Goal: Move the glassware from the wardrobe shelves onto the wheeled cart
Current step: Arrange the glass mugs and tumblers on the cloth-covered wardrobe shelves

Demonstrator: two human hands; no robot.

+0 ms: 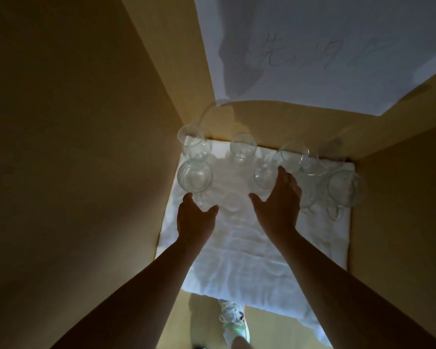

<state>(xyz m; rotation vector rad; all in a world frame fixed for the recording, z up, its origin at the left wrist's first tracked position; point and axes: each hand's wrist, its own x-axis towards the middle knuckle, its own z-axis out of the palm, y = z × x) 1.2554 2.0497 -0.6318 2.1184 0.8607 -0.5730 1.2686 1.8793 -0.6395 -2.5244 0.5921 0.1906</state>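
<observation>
Clear glassware (194, 175) on white cloth (239, 238) — left hand (195, 217), right hand (278, 200) open, empty.

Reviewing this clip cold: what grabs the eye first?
Two bare forearms reach into a wardrobe shelf, the open left hand and right hand nearing clear glass cups clustered at the back on a white cloth. Above hangs a white paper sheet with faint handwriting.
</observation>
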